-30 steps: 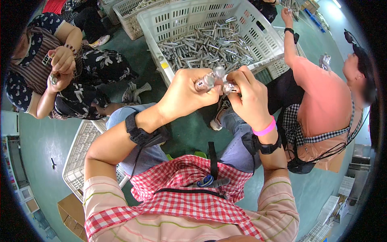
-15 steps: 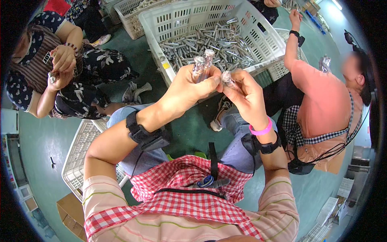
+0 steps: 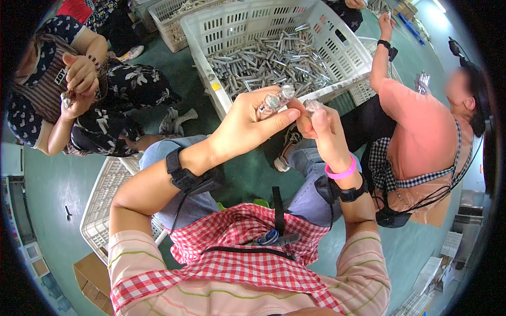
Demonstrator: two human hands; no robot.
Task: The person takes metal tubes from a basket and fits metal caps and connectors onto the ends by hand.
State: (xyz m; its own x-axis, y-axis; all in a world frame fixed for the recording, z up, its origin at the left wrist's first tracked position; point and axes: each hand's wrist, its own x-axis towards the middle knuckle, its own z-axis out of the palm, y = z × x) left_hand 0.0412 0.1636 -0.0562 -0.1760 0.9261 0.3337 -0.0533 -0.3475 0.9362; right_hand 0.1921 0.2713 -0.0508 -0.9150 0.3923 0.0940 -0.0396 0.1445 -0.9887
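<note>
Pinched in the left hand (image 3: 247, 124), two short silvery metal tubes (image 3: 278, 98) sit side by side at upper centre, long axes tilted up and to the right. Right hand (image 3: 319, 126) closes its fingers around a third metal piece (image 3: 312, 105), just right of them, the two hands nearly touching. Directly above, close to the fingertips, a white slotted plastic crate (image 3: 221, 31) holds a heap of similar silvery tubes (image 3: 274, 60). Green floor (image 3: 195, 89) shows left of the crate; seated people crowd both frame sides.
</note>
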